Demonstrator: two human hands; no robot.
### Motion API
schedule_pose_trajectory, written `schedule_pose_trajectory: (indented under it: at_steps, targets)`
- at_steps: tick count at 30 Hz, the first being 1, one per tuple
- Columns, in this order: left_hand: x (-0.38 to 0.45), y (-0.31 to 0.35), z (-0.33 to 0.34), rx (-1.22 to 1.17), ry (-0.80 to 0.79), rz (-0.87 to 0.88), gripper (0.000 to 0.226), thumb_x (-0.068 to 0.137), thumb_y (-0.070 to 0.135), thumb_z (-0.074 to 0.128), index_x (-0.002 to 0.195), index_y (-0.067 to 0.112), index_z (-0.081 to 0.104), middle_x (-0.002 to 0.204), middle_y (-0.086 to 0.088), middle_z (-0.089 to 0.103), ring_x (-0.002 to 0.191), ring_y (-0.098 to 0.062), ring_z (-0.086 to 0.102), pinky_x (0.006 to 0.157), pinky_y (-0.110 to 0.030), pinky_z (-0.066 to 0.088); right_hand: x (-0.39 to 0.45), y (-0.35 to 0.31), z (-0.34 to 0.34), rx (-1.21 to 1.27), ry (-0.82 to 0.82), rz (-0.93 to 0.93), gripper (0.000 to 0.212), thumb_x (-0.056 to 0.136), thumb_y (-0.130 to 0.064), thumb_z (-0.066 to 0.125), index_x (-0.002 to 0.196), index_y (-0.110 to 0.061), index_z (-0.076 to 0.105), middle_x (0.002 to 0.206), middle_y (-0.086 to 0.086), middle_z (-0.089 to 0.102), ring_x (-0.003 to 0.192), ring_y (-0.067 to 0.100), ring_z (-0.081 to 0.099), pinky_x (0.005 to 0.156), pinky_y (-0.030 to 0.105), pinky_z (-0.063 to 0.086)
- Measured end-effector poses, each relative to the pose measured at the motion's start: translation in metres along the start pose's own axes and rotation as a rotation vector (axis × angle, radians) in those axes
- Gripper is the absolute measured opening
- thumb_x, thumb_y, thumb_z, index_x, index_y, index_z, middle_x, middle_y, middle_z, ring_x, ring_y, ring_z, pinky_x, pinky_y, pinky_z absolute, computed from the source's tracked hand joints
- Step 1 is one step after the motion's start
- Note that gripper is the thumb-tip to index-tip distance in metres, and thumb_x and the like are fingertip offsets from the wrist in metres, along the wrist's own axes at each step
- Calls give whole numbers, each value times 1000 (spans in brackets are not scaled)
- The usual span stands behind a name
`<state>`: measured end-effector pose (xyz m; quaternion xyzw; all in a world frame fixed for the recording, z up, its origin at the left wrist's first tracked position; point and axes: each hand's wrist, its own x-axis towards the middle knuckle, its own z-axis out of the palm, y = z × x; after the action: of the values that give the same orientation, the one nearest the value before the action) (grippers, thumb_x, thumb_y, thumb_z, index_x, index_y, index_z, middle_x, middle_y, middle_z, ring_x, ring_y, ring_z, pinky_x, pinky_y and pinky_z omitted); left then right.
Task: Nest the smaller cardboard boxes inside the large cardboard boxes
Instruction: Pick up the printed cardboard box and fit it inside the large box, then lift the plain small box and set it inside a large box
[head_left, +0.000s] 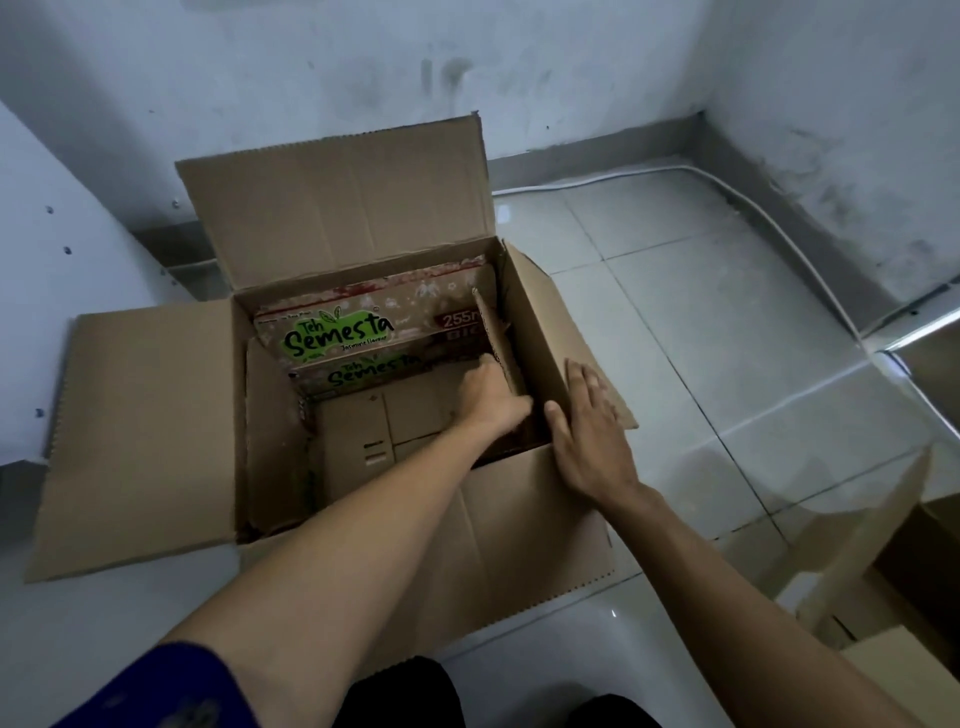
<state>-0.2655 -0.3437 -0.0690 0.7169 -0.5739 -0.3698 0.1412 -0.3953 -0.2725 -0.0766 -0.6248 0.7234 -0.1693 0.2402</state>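
We see a large brown corrugated cardboard box (363, 519) standing open on a pale grey tiled floor (727, 322), close to a stained white wall (519, 67). Its four flaps are folded outward: the far flap stands up against the wall, the left flap lies flat, the near flap hangs toward the person.

Inside it sits a smaller brown cardboard box printed with green "Teh Semesta" lettering (343, 338), pressed against the far wall of the large box. Its own flaps are open, and its plain floor is visible.

The left hand (488, 395) reaches down into the smaller box and meets that box's upright right flap (496, 338). The fingers are hidden behind the flap, so we cannot tell whether they clasp it or only push it.

The right hand (587, 436) lies flat, fingers spread and holding nothing, on the right-hand flap of the large box, the thumb at the rim.

A white cable (753, 208) runs along the floor by the skirting, well apart from the box. More brown cardboard boxes (893, 597) stand at the right edge, near the right forearm. A blue sleeve (156, 691) covers the left upper arm.
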Motion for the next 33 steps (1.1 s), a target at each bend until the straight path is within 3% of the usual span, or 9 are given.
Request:
schedule_pose_trajectory:
  at_steps: [5, 8, 11, 13, 14, 16, 18, 23, 33]
  targets:
    - [3, 27, 12, 73, 69, -50, 61, 65, 17, 80, 100, 13, 30, 112, -14, 62, 112, -34, 56, 67, -33, 41, 3, 6, -3, -31, -18, -35, 64, 105, -38, 33, 161, -24, 5, 169, 5, 7, 156, 20, 3, 125, 48, 10]
    - [3, 31, 23, 88, 76, -53, 60, 68, 16, 78, 109, 9, 34, 111, -15, 63, 111, -35, 57, 68, -31, 38, 2, 7, -3, 19, -48, -60, 64, 103, -29, 32, 161, -22, 5, 169, 5, 7, 155, 19, 3, 125, 49, 8]
    - [0, 28, 26, -65, 56, 44, 43, 82, 21, 60, 116, 10, 37, 114, -16, 63, 110, -37, 57, 77, -32, 41, 1, 8, -4, 139, -59, -77, 65, 100, -36, 20, 161, -23, 5, 169, 2, 3, 155, 13, -2, 125, 47, 6]
    - [-4, 21, 29, -218, -60, 72, 49, 93, 33, 46, 136, 13, 37, 140, -13, 49, 128, -32, 45, 99, -35, 38, 1, 8, -2, 224, -58, -61, 64, 100, -41, 14, 161, -24, 5, 169, -3, 1, 154, 8, -5, 125, 45, 2]
    - [-6, 18, 30, -242, -161, 96, 57, 97, 41, 36, 148, 15, 28, 154, -9, 33, 140, -27, 32, 111, -35, 26, 1, 9, -2, 238, -59, -64, 63, 100, -43, 11, 161, -25, 5, 169, -4, 0, 153, 6, -6, 126, 44, 1]
    - [-10, 13, 31, -187, -354, 137, 68, 98, 56, 18, 155, 20, 5, 163, 1, 4, 148, -18, 9, 117, -32, 7, -1, 8, 0, 224, -64, -72, 63, 100, -44, 8, 161, -26, 4, 169, -6, -3, 153, 4, -8, 126, 43, 0]
    - [-9, 11, 27, -126, -442, 142, 72, 95, 63, 10, 154, 24, -1, 162, 6, -6, 148, -15, 3, 117, -32, 3, -1, 9, -4, 182, -86, -66, 64, 99, -44, 9, 161, -27, 2, 169, -5, -5, 153, 5, -10, 126, 42, -1]
    - [-20, 21, 9, -69, -456, 108, 80, 90, 70, 6, 154, 23, 7, 162, 3, 0, 148, -16, 5, 118, -34, 3, -5, 8, -21, 84, -150, -75, 65, 98, -43, 12, 160, -30, 0, 168, -5, -8, 153, 7, -13, 125, 43, -5]
    - [-108, 31, -16, 82, -290, 218, 82, 95, 63, 11, 153, 6, 5, 162, -11, 7, 148, -27, 8, 119, -43, 9, -94, -3, -63, -16, 23, -39, 56, 108, -38, 17, 160, -27, -1, 168, -2, -7, 153, 10, -10, 125, 40, -6]
